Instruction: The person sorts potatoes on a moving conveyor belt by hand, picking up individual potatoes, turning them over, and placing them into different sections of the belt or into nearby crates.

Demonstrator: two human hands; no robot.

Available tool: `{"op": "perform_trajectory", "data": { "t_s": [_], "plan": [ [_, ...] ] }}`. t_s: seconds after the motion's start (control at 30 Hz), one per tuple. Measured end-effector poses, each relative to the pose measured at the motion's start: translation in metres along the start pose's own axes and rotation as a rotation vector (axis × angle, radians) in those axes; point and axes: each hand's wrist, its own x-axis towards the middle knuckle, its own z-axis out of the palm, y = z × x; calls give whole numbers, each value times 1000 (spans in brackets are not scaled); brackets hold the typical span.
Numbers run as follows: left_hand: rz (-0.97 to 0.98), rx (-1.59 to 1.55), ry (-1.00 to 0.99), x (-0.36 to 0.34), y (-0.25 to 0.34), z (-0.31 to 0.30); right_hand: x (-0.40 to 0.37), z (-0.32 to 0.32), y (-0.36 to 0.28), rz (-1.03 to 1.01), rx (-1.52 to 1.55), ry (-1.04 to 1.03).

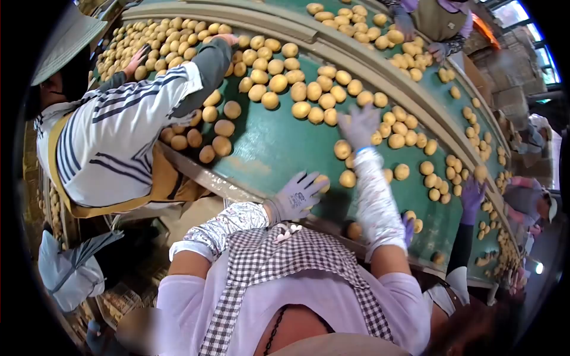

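Note:
My left hand [295, 197], in a grey glove, is low over the near edge of the green conveyor belt [261, 142]. Its fingers curl round a yellow-brown potato [322, 183], which shows at the fingertips. Farther out, my right hand [360, 127], gloved too, reaches across the belt with its fingers stretched and spread. It hovers at or touches the edge of a potato cluster [323, 95]; what lies under the palm is hidden. Close to my right wrist are loose potatoes [342, 149]. Patterned sleeve covers wrap both forearms.
On the left, a person in a striped top [119, 130] reaches into a dense potato heap [160, 44]. A purple-gloved hand [472, 199] works at the right. Beyond a raised divider [285, 26], more potatoes lie on a second lane, with another person's hands [439, 50].

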Motion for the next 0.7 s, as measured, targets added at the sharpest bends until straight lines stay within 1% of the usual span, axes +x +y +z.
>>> {"op": "perform_trajectory", "data": {
  "t_s": [0.03,0.07,0.1,0.13,0.17,0.2,0.23,0.27,0.3,0.33,0.37,0.4,0.43,0.47,0.5,0.53,0.57,0.6,0.63,0.67,0.7],
  "plan": [
    [10,6,22,3,-2,-13,-21,-11,-47,193,204,114],
    [-19,30,-11,2,-9,-19,-29,-17,-75,262,518,-112],
    [-64,41,-49,-6,-14,-13,-28,-47,-103,204,436,-245],
    [-100,46,54,-17,-25,6,-42,-59,-123,26,295,-182],
    [-123,71,148,-21,-40,17,-42,-55,-116,22,296,-198],
    [-126,98,221,-23,-62,22,-35,-45,-99,-102,610,-305],
    [-218,71,156,-16,-83,9,-24,-38,-80,-227,928,-400],
    [-310,47,89,-2,-96,-13,3,-66,-64,233,1253,-575],
    [-491,154,38,20,-111,-28,27,-78,-26,351,1256,-498],
    [-547,164,141,33,-128,-34,41,-46,27,136,1014,-197],
    [-576,140,278,39,-139,-36,47,-22,72,116,698,143],
    [-580,92,405,51,-143,-32,52,-15,116,245,435,62],
    [-583,51,489,62,-139,-27,44,40,150,395,346,78],
    [-579,10,560,79,-131,-18,49,30,169,434,537,-281],
    [-646,109,402,101,-111,-27,27,11,158,589,495,-65],
    [-599,245,511,102,-123,18,14,26,146,563,269,26],
    [-594,234,486,147,-87,14,2,-39,164,462,527,-349],
    [-588,222,462,193,-50,10,-16,-42,166,362,762,-226],
    [-582,210,438,239,-13,5,-31,-49,169,114,576,-193],
    [-454,159,417,285,23,2,-40,-47,190,68,822,-158],
    [-458,0,508,294,59,23,-51,-43,191,-49,1095,-153]
  ]
}}
